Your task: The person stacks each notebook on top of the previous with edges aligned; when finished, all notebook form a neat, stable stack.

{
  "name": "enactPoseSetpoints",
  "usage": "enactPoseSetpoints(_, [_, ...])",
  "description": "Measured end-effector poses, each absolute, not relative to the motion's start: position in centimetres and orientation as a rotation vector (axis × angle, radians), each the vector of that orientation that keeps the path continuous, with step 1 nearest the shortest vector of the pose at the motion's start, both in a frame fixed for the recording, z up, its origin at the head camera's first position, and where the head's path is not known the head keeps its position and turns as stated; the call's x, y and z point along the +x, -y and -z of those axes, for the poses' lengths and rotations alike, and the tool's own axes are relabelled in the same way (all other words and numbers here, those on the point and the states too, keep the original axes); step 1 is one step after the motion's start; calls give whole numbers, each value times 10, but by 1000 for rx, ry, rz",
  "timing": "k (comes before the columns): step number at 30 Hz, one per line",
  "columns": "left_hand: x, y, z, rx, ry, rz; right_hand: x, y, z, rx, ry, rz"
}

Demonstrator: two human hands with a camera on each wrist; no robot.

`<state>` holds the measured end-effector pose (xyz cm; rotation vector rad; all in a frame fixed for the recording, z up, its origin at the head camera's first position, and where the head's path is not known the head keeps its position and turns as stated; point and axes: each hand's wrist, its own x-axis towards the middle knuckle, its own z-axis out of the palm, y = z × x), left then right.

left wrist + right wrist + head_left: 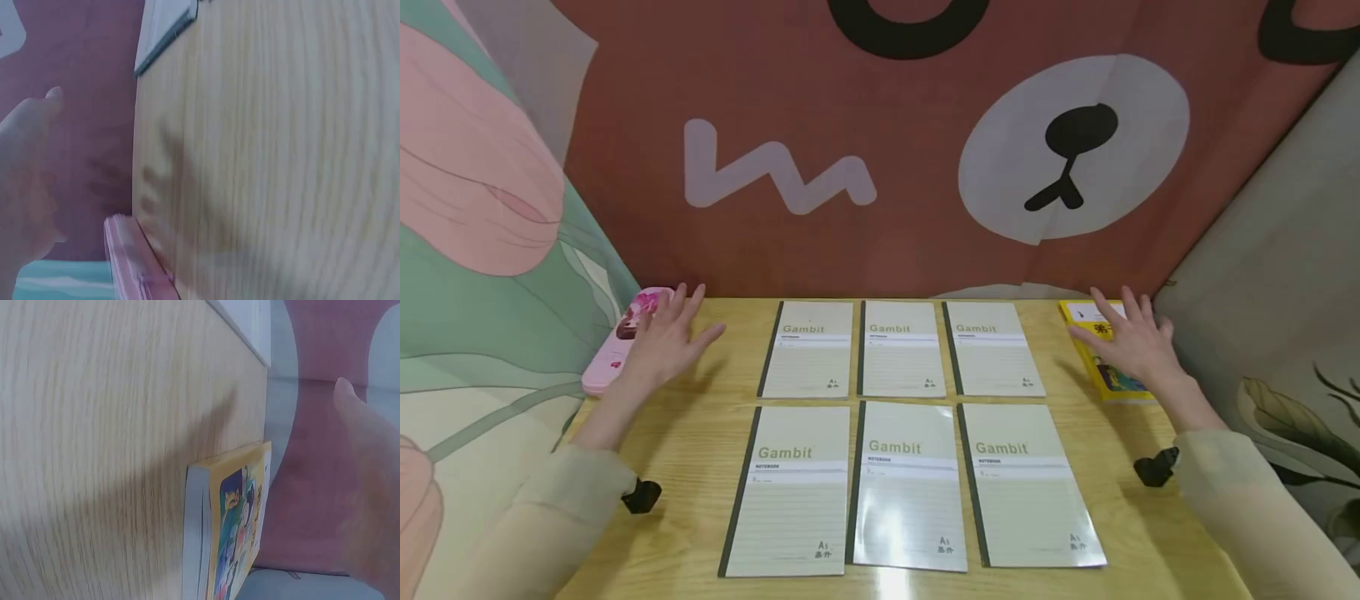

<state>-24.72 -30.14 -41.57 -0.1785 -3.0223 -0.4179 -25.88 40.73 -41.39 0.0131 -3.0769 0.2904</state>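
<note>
Both hands hover over the table's sides with fingers spread, holding nothing. My left hand [662, 340] is above the table beside a pink case [602, 367] with a cartoon picture; the left wrist view shows the case's edge [134, 262] below the hand. My right hand [1135, 337] is over a yellow book [1101, 367], overlapping it in the head view. In the right wrist view the thick book [234, 519] lies flat, its illustrated cover up. Between the hands lie several pale Gambit notebooks in two rows of three, such as a back one [812, 358] and a front one [902, 508].
The wooden table [677, 467] ends at a brown curtain [820, 250] with a bear's face. Patterned cloth hangs at the left [497, 317] and grey cloth at the right [1262, 275]. A small black device sits at each wrist.
</note>
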Motion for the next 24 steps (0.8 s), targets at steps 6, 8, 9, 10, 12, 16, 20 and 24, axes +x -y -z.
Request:
enactPoseSetpoints(6, [-251, 275, 413, -261, 3017, 712, -261, -399, 410, 47, 3050, -505])
enactPoseSetpoints(8, [-252, 262, 413, -289, 3003, 812, -262, -396, 410, 47, 3037, -595])
enactPoseSetpoints(9, [-253, 256, 414, -301, 2989, 859, -262, -394, 409, 46, 3027, -645])
enactPoseSetpoints(10, [-254, 249, 415, -316, 2976, 917, -262, -392, 409, 49, 3016, -696])
enactPoseSetpoints(12, [-256, 235, 418, -341, 2963, 1028, -262, -387, 409, 57, 2992, -788])
enactPoseSetpoints(16, [-263, 198, 419, -442, 2892, 1309, -260, -377, 409, 60, 2951, -956])
enactPoseSetpoints(20, [-268, 155, 417, -516, 2861, 1470, -258, -366, 412, 48, 2922, -1161])
enactPoseSetpoints(24, [-269, 120, 416, -511, 2875, 1534, -261, -355, 418, 54, 2898, -1411])
